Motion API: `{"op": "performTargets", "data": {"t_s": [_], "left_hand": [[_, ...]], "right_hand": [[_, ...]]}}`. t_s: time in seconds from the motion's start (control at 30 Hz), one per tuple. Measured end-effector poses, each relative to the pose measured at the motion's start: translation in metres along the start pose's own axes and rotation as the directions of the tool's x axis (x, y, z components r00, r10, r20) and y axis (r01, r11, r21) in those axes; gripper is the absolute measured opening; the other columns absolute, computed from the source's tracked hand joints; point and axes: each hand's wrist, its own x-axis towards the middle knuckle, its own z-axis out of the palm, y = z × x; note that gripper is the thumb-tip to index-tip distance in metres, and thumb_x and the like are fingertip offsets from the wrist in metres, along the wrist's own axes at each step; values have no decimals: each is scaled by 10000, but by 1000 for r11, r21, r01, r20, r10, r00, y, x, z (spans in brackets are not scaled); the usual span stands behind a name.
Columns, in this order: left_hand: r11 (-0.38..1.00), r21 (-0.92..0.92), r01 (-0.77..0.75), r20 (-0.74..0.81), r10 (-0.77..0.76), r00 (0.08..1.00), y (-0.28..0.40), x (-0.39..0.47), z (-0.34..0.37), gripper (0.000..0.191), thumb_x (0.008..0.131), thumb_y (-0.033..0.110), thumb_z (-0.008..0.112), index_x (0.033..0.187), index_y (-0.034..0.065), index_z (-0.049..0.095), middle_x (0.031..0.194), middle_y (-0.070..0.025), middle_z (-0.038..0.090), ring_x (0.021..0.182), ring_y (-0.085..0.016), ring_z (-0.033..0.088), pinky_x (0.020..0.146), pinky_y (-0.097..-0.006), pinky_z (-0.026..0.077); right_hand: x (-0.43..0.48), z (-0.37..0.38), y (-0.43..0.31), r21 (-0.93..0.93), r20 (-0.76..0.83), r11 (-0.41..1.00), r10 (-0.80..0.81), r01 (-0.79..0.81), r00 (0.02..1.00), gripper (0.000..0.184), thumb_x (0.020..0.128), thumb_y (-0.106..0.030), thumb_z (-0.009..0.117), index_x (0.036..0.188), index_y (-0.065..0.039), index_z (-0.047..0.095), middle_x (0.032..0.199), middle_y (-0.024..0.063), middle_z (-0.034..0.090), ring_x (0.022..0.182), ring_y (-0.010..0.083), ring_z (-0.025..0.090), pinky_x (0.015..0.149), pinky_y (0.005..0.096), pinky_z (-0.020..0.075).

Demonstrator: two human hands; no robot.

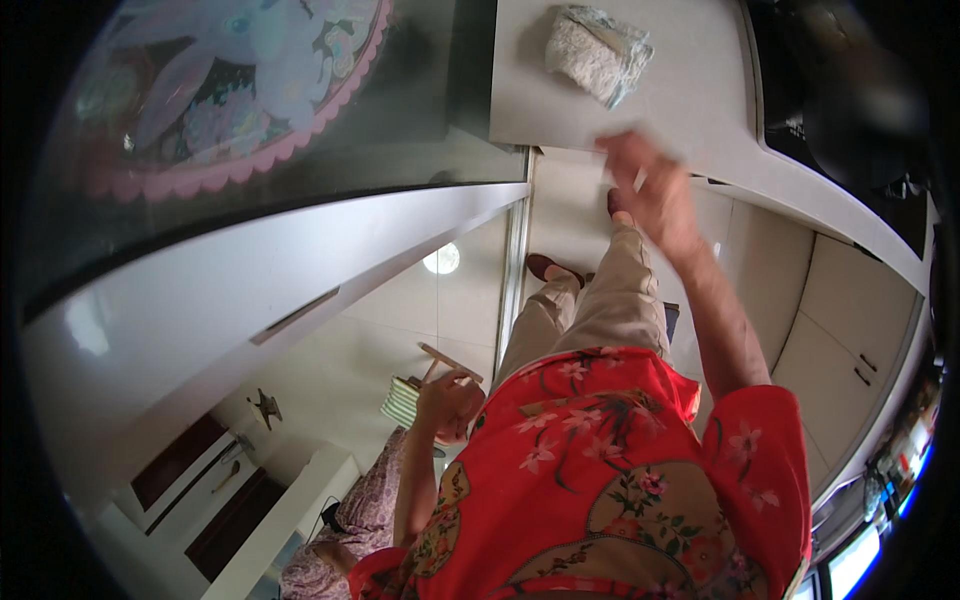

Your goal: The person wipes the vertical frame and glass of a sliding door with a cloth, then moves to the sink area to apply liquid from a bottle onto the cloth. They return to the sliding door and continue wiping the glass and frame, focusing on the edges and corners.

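My right hand (651,191), blurred, is raised in front of the pale countertop (694,82). Its fingers are partly bent, and a small white patch shows between them; whether that is a held thing or a gap, I cannot tell. Beyond the fingertips a folded, pale textured cloth (596,56) lies on the counter. My left hand (451,405) hangs at my left side with its fingers curled; the inside of it is hidden. Just past it in the view appear a wooden bar (450,361) and a green-striped fabric piece (400,401), perhaps parts of a chair.
A dark glossy surface (420,90) with a pink-edged rabbit picture (247,82) tops a white unit (187,277) on the left. A black cooktop (787,82) is at right, above white cabinets (847,330). A floor track (516,262) runs by my feet. Purple patterned clothing (367,487) shows lower left.
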Motion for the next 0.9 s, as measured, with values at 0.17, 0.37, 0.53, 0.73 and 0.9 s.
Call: {"op": "performTargets", "data": {"t_s": [0.17, 0.37, 0.53, 0.73, 0.9], "left_hand": [[988, 143, -49, 74, 39, 997, 7, 14, 33, 424, 857, 300, 726, 1243, 135, 673, 1091, -116, 726, 904, -129, 691, 790, -291, 553], [953, -75, 294, 195, -276, 941, 109, 15, 56, 508, 829, 392, 713, 1271, 146, 659, 1027, -111, 742, 886, -186, 711, 815, -311, 555], [961, -201, 189, 213, -146, 966, 163, 20, 93, 532, 820, 486, 690, 1238, 156, 678, 1033, -106, 741, 927, -207, 710, 842, -324, 548], [980, -38, 194, -76, -197, 977, 160, 33, 141, 356, 819, 452, 623, 1039, 199, 742, 1015, -125, 725, 957, -317, 690, 838, -423, 546], [979, 65, 193, 4, -194, 981, 135, 43, 151, 272, 831, 373, 594, 936, 177, 752, 958, -128, 726, 927, -343, 686, 825, -441, 548]], "right_hand": [[-82, -5, 54, -460, 576, 846, 516, -271, 634, 311, 815, -289, 707, 1053, -92, 668, 1120, 127, 615, 1029, 330, 613, 869, 452, 504], [-117, -62, 152, -490, 665, 796, 605, -355, 437, 388, 759, -439, 735, 967, -112, 717, 1006, 132, 660, 979, 316, 625, 848, 454, 503], [-107, -74, 198, -491, 738, 788, 603, -372, 304, 454, 771, -526, 684, 927, -102, 718, 903, 121, 706, 893, 299, 672, 805, 437, 524], [-92, -73, 212, -459, 810, 811, 550, -363, 206, 406, 773, -478, 677, 934, -108, 731, 923, 116, 719, 900, 303, 678, 813, 437, 524], [-109, -65, 202, -470, 796, 836, 540, -283, 272, 299, 764, -372, 701, 880, -100, 743, 912, 138, 718, 906, 317, 681, 807, 422, 528]]}}
